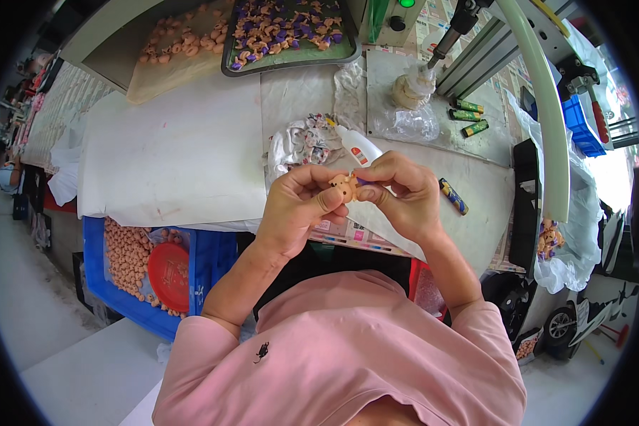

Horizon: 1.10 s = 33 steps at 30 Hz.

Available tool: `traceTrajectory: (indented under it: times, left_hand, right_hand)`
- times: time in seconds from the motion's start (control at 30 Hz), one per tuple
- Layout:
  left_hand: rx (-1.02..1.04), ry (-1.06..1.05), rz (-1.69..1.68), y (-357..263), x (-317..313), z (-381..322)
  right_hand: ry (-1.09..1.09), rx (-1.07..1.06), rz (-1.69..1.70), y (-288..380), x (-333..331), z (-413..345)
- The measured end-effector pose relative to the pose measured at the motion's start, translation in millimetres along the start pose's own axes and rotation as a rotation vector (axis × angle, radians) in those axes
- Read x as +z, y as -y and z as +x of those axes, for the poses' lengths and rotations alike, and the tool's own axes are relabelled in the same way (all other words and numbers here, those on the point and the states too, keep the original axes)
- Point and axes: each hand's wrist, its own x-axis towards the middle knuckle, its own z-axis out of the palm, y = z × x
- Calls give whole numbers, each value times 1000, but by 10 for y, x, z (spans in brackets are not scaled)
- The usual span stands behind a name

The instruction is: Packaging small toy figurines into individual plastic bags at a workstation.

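Note:
Above the table's front part, my left hand point(304, 205) pinches the tan animal head point(342, 187) of a small plastic figure between thumb and fingers. Dark dots mark its face. My right hand point(399, 191) grips the purple-and-tan body point(361, 182) against the head's right side; the fingers hide much of it. Head and body touch, but whether they are joined cannot be made out. Just beyond the right hand lies a white squeeze bottle point(358, 146) with a yellow tip. Beside it is a crumpled floral cloth point(303, 142).
At the back, a dark tray point(346, 53) holds many purple-and-tan bodies, beside loose heads point(191, 40). Left of my lap, a blue crate point(97, 266) contains heads and a red dish point(168, 277). Several green-wrapped cylinders point(464, 115) lie near a metal-framed press point(479, 58); a blue one point(452, 196) lies nearer.

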Motion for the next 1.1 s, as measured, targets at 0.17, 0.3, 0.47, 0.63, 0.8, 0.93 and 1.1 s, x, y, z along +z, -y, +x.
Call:
traceTrajectory:
  times: [0.17, 0.3, 0.47, 0.63, 0.8, 0.93, 1.1]
  left_hand:
    - [-85, 24, 7, -34, -59, 97]
    - [-190, 59, -158, -46, -37, 132]
    - [-150, 98, -220, -37, -3, 140]
    - [-229, 179, -284, 52, 233, 156]
    - [-176, 103, -296, 12, 196, 86]
    - [-144, 51, -261, -105, -35, 14]
    - [-149, 102, -222, -76, 51, 146]
  right_hand:
    - [-1, 44, -116, 68, -29, 32]
    - [79, -48, -488, 311, -322, 282]
    - [-510, -816, -726, 1054, -1064, 999]
    - [-519, -809, -796, 1697, -1327, 1742]
    - [-677, -641, -441, 1437, -1414, 1543]
    - [-596, -3, -1002, 905, -1348, 874]
    - [-302, 199, -1088, -153, -1239, 674]
